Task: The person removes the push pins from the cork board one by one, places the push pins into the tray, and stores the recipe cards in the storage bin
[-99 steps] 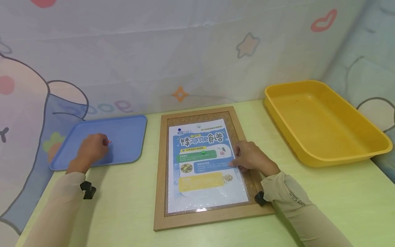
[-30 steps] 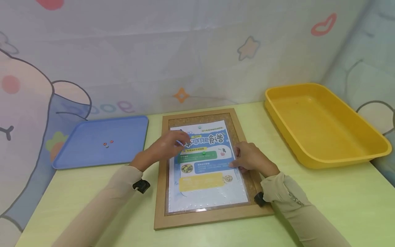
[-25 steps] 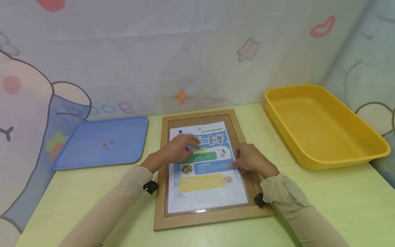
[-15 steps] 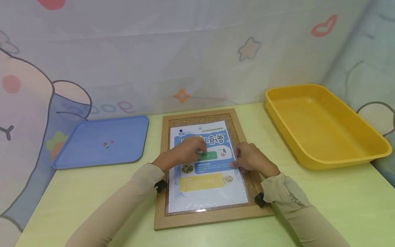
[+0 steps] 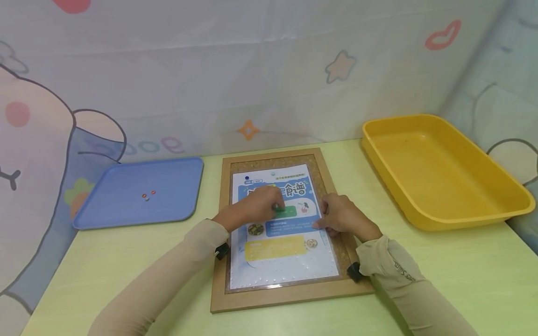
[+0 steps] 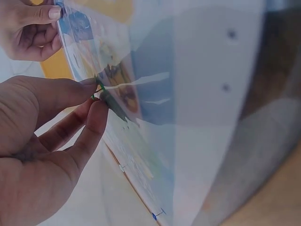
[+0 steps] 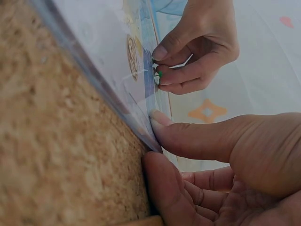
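My left hand is over the upper middle of a printed sheet in a clear plastic sleeve, on a wood-framed cork board. In the left wrist view, its thumb and fingertips pinch a green push pin right at the sheet's surface. My right hand grips the sheet's right edge, thumb on top and a finger underneath, as the right wrist view shows; bare cork lies beside it. A dark blue push pin and a pale green push pin stand near the sheet's top.
At the left, a blue tray bears three tiny pieces, two reddish and one pale. A deep yellow bin stands at the right. A printed cloth backdrop rises behind the table.
My left hand has come from the blue tray rightward across the sheet to the green push pin, its fingers closing on it. My right hand has stayed at the sheet's right edge.
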Demonstrator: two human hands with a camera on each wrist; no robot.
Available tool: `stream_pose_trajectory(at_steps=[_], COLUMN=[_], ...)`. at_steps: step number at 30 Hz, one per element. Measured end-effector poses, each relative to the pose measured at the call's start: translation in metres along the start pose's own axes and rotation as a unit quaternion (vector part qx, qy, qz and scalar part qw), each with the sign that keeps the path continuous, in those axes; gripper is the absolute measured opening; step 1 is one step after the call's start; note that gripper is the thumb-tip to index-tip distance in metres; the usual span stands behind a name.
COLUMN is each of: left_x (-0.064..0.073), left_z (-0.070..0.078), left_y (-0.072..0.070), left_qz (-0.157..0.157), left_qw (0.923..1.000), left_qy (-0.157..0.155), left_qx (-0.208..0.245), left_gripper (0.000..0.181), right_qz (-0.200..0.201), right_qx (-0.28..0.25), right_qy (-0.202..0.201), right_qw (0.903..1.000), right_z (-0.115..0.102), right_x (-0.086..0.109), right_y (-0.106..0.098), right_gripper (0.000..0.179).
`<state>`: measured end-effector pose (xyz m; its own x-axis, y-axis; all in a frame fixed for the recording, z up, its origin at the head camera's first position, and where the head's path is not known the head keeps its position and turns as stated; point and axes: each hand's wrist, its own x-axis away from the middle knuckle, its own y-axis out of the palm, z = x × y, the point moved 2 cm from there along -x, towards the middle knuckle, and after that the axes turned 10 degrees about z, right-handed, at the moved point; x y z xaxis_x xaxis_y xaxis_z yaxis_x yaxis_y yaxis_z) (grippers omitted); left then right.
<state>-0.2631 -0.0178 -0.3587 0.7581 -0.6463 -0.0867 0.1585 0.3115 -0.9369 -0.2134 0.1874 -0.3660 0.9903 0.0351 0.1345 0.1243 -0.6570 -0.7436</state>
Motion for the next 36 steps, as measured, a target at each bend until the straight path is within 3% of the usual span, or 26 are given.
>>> stream_pose_trajectory(at_steps=[11, 25, 36], left_x=[-0.005, -0.013, -0.015], left_z=[0.002, -0.008, -0.009], left_y=[-0.002, 0.000, 0.004], left_qz=[-0.019, -0.013, -0.014], left_qw=[0.9994, 0.9990, 0.9994], left_qy=[-0.024, -0.028, -0.019], left_qx=[0.013, 0.034, 0.025], left_gripper=[0.029, 0.005, 0.021], right_qz=[-0.001, 0.001, -0.001], right_qx=[0.000, -0.002, -0.001], right_qy=[0.005, 0.003, 0.008], right_qw=[1.0000, 1.0000, 1.0000], right_z=[-0.001, -0.001, 0.001], right_x=[0.000, -0.002, -0.001], right_y=[0.000, -0.001, 0.000], right_gripper=[0.029, 0.030, 0.030])
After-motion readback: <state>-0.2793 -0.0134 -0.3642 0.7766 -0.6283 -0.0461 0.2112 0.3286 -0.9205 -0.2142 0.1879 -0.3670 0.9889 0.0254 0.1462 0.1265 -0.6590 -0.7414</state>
